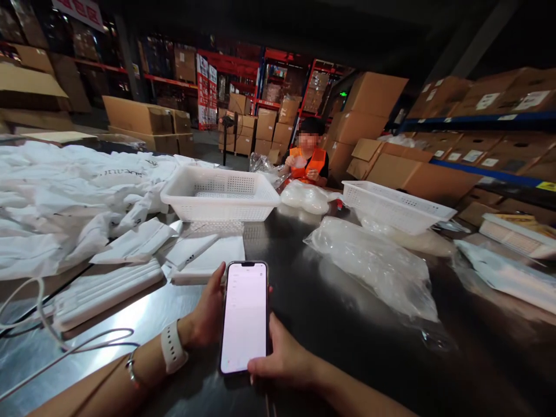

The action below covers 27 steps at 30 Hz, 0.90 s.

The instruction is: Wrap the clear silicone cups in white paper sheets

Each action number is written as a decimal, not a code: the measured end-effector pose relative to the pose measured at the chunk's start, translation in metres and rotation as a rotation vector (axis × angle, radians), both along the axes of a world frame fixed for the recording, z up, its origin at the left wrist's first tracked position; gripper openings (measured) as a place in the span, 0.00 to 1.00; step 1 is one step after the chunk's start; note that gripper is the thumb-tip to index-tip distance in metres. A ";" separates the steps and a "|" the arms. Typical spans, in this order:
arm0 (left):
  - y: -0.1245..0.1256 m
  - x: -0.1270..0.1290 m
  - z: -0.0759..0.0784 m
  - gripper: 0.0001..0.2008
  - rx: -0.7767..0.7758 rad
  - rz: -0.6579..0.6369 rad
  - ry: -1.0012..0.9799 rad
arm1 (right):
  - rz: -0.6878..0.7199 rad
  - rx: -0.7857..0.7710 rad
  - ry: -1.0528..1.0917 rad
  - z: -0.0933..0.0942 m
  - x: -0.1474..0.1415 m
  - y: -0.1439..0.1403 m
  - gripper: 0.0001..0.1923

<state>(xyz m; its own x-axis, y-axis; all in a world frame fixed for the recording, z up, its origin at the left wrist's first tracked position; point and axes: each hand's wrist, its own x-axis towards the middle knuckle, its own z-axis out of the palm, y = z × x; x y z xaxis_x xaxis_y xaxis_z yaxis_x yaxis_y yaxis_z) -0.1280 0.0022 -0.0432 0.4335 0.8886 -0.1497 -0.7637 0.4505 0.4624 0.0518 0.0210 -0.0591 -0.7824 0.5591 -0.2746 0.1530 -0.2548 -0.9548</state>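
Observation:
A smartphone (pixel 244 321) with a lit, mostly white screen is held upright above the dark metal table (pixel 295 272). My left hand (pixel 211 310) is closed around its left side, the thumb along the edge and fingertips showing at the far side. On the wrist is a white watch band. My right hand (pixel 284 353) grips the lower right edge, with its thumb over the bottom of the screen. Just beyond the phone lie flat white packets (pixel 217 255). To the left sits a white ridged, elongated object (pixel 108 292) near some cables (pixel 87 341).
White plastic bags (pixel 65 202) pile up at left. Two white perforated baskets (pixel 221 194) (pixel 393 205) stand farther back. Clear plastic bags with pale contents (pixel 373 260) lie at right. Across the table sits a person in an orange vest (pixel 306 162). Cardboard boxes (pixel 143 119) and shelving surround the area.

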 end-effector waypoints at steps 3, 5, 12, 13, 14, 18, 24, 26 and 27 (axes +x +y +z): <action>0.000 0.000 0.000 0.38 0.007 0.026 0.023 | 0.011 0.005 -0.009 0.001 0.000 0.001 0.44; 0.000 0.000 -0.001 0.38 0.017 0.028 0.027 | 0.014 0.026 -0.010 0.001 0.000 0.002 0.44; 0.002 0.001 -0.002 0.40 0.029 0.003 0.029 | 0.029 -0.132 0.031 -0.011 -0.001 0.002 0.37; 0.003 0.001 -0.003 0.40 0.028 -0.014 0.030 | 0.020 -0.140 0.052 -0.012 -0.001 0.002 0.35; 0.003 0.000 -0.004 0.41 0.024 -0.035 0.026 | 0.017 -0.146 0.058 -0.012 -0.001 0.002 0.34; 0.004 0.000 -0.008 0.40 0.013 -0.050 -0.011 | 0.031 -0.151 0.031 -0.008 0.000 0.001 0.34; 0.004 0.001 -0.008 0.40 0.001 -0.044 -0.014 | 0.063 -0.145 0.102 0.001 0.004 0.000 0.35; 0.003 0.002 -0.006 0.43 -0.005 -0.043 -0.011 | 0.055 -0.130 0.140 0.003 0.002 0.000 0.35; 0.002 0.001 -0.005 0.43 0.003 -0.039 -0.008 | 0.051 -0.130 0.163 0.003 0.001 -0.001 0.35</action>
